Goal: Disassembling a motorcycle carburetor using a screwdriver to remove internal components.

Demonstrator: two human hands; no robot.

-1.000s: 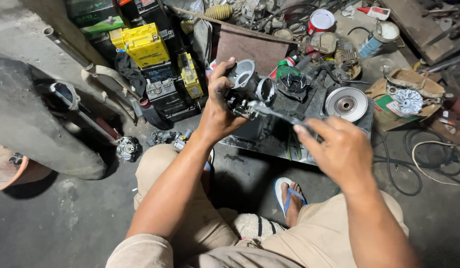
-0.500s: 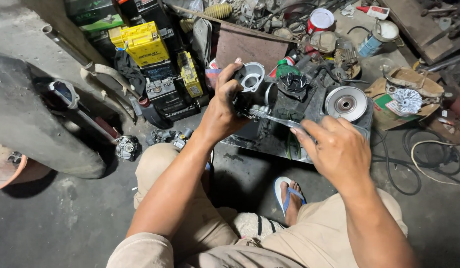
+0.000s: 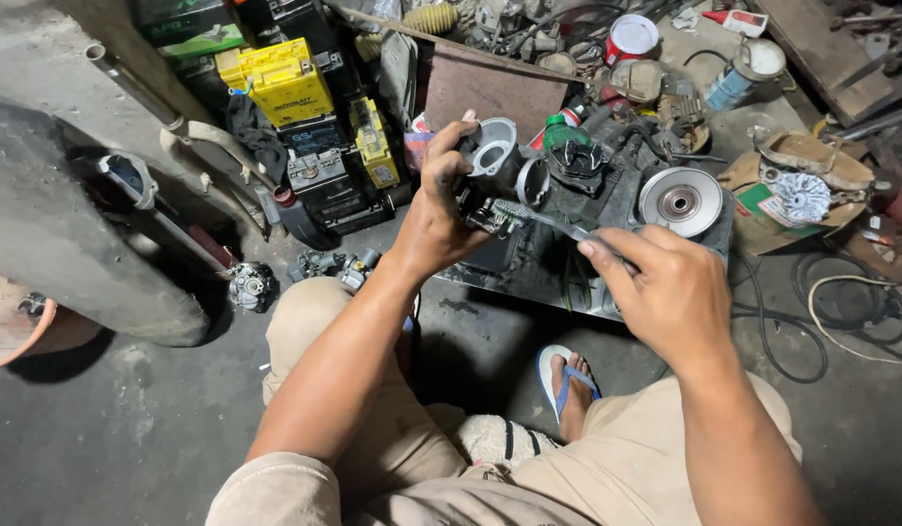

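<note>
Left hand (image 3: 441, 209) grips carburetor (image 3: 499, 170), yellow boxes (image 3: 285, 83) behind-left

I see my left hand (image 3: 441, 219) gripping a grey metal carburetor (image 3: 504, 173) above a dark tray (image 3: 529, 282). My right hand (image 3: 665, 292) pinches a thin screwdriver (image 3: 558, 226), tip against the carburetor's underside. A silver pulley disc (image 3: 680, 202) sits just beyond, yellow batteries (image 3: 285, 83) further left.
</note>
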